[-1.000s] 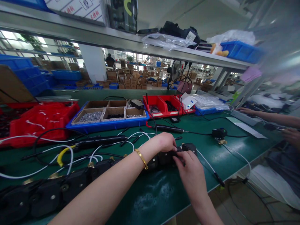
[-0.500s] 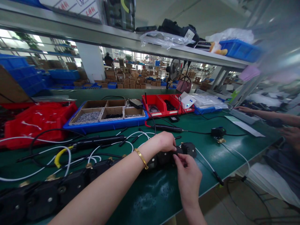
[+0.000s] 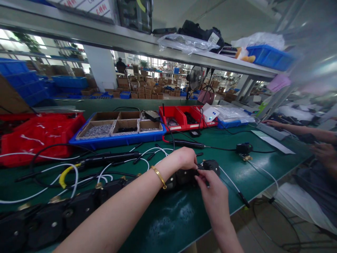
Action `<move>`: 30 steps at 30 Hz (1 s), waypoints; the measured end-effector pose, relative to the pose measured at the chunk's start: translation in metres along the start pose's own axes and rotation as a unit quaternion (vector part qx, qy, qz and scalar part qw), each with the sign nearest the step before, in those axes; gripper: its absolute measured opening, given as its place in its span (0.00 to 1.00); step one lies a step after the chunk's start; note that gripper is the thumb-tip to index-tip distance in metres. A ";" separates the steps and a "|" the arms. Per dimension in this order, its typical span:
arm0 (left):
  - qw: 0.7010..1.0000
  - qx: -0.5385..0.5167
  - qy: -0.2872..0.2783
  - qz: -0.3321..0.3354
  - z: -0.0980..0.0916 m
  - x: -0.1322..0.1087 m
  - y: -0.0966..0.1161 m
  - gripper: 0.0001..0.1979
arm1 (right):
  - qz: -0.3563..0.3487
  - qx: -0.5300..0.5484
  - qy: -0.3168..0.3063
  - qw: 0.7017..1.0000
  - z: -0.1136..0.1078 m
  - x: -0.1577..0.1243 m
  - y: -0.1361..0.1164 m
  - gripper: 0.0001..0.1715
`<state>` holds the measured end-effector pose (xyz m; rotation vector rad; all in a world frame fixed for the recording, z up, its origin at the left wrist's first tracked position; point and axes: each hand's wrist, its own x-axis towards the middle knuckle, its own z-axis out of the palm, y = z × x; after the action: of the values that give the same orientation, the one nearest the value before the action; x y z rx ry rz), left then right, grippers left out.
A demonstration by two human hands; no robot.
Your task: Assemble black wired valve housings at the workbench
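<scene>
My left hand (image 3: 187, 158), below a gold bracelet on the wrist, reaches over a row of black housings (image 3: 50, 218) with brass fittings. Its fingers are bent in a pinch at one of the black housings near the right end of the row. Facing it, my right hand (image 3: 214, 189) pinches at the same spot with thumb and forefinger. What lies between the fingertips is too small and too covered to make out. Just right of the fingers is the last black housing (image 3: 212, 167), with a white cable (image 3: 229, 181) running off toward the table edge.
Two black electric screwdrivers (image 3: 112, 158) (image 3: 188, 143) lie behind the row among white and black cables. Farther back are a blue tray (image 3: 123, 141) of small parts and red bins (image 3: 181, 121). A separate black housing (image 3: 244, 148) sits right. A co-worker's hand (image 3: 325, 154) shows far right.
My right hand has shifted slightly, its forefinger now straighter against the small spot. My left hand stays almost in place. The view has moved a little.
</scene>
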<state>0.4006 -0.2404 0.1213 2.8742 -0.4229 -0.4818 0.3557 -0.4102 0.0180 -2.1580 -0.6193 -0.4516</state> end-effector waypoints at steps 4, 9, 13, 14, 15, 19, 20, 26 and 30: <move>1.000 -0.007 0.000 -0.003 0.001 0.001 -0.001 0.16 | -0.049 0.003 -0.050 0.998 -0.010 0.012 0.008 0.12; 1.000 -0.012 0.000 -0.007 0.002 0.000 -0.002 0.16 | -0.028 0.006 -0.047 0.998 -0.012 0.014 0.016 0.15; 1.000 -0.012 0.001 -0.008 0.002 -0.001 -0.002 0.17 | -0.003 0.001 -0.042 0.999 -0.008 0.010 0.012 0.19; 1.000 -0.012 0.002 -0.007 0.002 -0.001 -0.002 0.17 | 0.002 -0.001 -0.039 0.999 -0.007 0.009 0.010 0.20; 1.000 -0.012 0.003 -0.006 0.002 -0.001 -0.002 0.16 | 0.009 -0.003 -0.034 0.999 -0.006 0.009 0.008 0.21; 1.000 -0.013 0.006 -0.005 0.003 -0.001 -0.001 0.16 | 0.038 -0.012 -0.007 0.999 -0.001 0.004 0.002 0.22; 1.000 -0.013 0.006 -0.006 0.003 -0.001 -0.001 0.16 | 0.045 -0.013 0.000 0.999 0.001 0.003 0.001 0.21; 1.000 -0.014 0.010 -0.017 0.004 -0.002 0.001 0.15 | 0.082 -0.010 0.028 0.996 0.011 -0.005 -0.002 0.13; 0.999 -0.020 0.007 -0.024 0.005 -0.004 0.002 0.15 | 0.087 -0.003 0.038 0.996 0.013 -0.009 -0.001 0.13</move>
<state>0.3949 -0.2419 0.1181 2.8532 -0.3375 -0.4719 0.3490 -0.4016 0.0067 -2.1687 -0.3849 -0.4386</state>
